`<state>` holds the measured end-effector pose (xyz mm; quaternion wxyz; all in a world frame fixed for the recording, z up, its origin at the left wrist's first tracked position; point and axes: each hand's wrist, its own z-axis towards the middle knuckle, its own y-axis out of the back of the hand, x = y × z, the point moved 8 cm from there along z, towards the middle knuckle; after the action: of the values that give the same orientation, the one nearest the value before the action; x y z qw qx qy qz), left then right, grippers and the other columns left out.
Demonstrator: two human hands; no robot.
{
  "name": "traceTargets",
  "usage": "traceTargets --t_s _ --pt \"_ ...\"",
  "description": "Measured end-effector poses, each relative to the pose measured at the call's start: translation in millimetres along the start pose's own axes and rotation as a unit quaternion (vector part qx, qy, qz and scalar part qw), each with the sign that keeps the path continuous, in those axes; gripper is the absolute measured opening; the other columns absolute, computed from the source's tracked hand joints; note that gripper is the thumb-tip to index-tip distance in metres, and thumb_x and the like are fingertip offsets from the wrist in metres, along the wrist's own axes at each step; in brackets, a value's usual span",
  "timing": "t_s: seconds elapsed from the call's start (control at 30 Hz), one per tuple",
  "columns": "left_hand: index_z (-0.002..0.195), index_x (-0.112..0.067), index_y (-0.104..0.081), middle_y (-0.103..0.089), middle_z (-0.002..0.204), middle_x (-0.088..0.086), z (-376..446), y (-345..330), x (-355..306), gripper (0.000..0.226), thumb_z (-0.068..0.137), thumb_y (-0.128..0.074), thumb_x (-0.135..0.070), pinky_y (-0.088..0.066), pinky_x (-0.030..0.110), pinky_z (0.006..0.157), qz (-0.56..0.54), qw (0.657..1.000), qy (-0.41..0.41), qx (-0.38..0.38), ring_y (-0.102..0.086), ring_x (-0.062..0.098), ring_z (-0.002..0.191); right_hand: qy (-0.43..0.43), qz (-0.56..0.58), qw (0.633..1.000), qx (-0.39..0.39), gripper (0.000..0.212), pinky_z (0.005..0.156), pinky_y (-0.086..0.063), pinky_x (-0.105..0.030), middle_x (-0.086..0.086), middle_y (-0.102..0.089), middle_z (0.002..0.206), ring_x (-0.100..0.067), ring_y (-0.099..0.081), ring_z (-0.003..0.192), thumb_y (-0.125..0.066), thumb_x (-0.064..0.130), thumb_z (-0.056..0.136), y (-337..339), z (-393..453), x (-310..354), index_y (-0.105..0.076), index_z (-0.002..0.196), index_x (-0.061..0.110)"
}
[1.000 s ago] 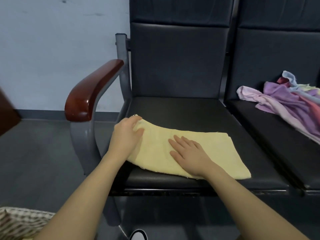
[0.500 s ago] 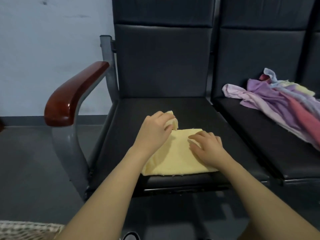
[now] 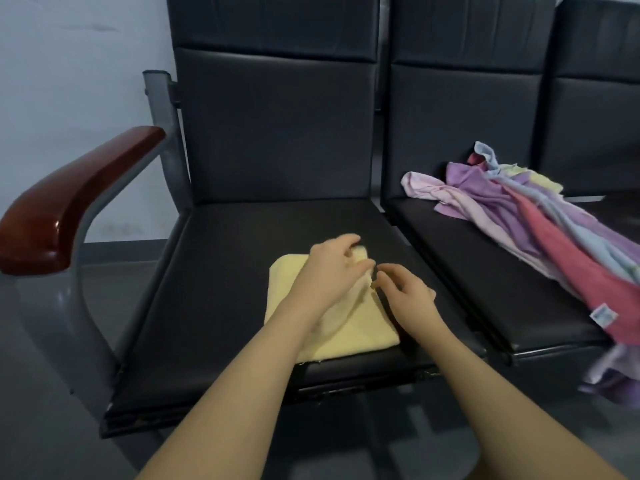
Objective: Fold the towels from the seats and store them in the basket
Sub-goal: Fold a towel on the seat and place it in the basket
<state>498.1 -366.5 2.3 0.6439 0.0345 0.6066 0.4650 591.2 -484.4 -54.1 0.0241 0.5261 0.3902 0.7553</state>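
A yellow towel [image 3: 291, 289] lies folded into a small rectangle near the front of the left black seat [image 3: 214, 306]. My left hand [image 3: 332, 271] lies on top of it, fingers curled round its far right corner. My right hand [image 3: 405, 292] is at the towel's right edge, thumb and forefinger pinching the edge just below the left hand's fingers. A loose pile of towels [image 3: 519, 216], pink, purple, pale blue and red, sprawls over the right seat [image 3: 485, 289]. The basket is out of view.
A brown wooden armrest [image 3: 69, 202] on a grey metal frame borders the left seat. More purple cloth [image 3: 616, 375] hangs off the right seat's front edge. A third seat back shows at the far right. Grey floor lies in front.
The towel, long and flat a second ago, has been folded over to the right by my left hand. My right hand shifted from pressing its middle to its right edge.
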Motion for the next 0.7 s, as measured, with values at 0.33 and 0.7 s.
traceTargets --t_s 0.33,0.7 --pt "0.13 -0.021 -0.055 -0.051 0.135 -0.007 -25.8 17.0 54.5 0.038 0.1 -0.037 -0.038 -0.026 0.031 0.103 0.259 0.965 -0.016 0.04 -0.04 0.014 0.126 -0.028 -0.008 0.999 -0.037 0.04 0.103 -0.018 -0.029 0.008 -0.061 0.089 -0.009 -0.05 0.097 -0.061 0.027 0.09 -21.4 16.2 4.0 -0.05 0.128 0.02" --pt "0.149 -0.034 -0.022 -0.009 0.16 -0.006 -36.4 -3.5 84.5 0.05 0.102 -0.015 -0.046 -0.006 0.043 0.116 0.29 0.944 0.053 0.148 -0.001 0.017 0.147 0.077 -0.097 0.984 -0.132 0.041 0.099 -0.021 -0.033 0.001 -0.047 0.124 -0.018 -0.041 0.114 -0.058 0.016 0.091 -15.4 17.6 26.2 -0.049 0.131 0.023"
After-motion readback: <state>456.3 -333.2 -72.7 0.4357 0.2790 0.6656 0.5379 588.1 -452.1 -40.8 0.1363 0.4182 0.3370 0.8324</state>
